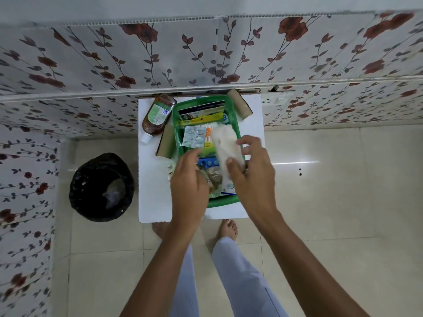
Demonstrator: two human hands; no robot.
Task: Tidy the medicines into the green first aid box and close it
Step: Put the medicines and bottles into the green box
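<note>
While our right hand [248, 170] pinches a white gauze-like wad [225, 143] between thumb and fingers over the right half of the green first aid box [231, 110], our left hand [188, 179] hovers low over the near-left part of the box with its fingers loosely apart, holding nothing we can make out. We judge that the wad is held high and lengthwise so it can be laid along the box's right wall, where a strip of room seems to remain, and that the left hand is there to press down or steady the packets. Inside the box, a silver blister pack [193, 136] lies flat on top, a blue blister strip [209, 162] sits nearer us, and flat sachets and cartons stand against the far wall. The brown antiseptic bottle [158, 115] lies on its side on the white table [254, 106], just beside the box's left wall, so it is not yet packed. Two brown cardboard-like flaps [240, 104] jut out at the box's left side and far right corner; we cannot tell what they are. The box takes up most of the small table, leaving narrow margins on both sides, and the far edge meets the flowered wall. A black bin [101, 186] stands on the floor to the left, well apart. We see no lid, so closing appears some way off.
</note>
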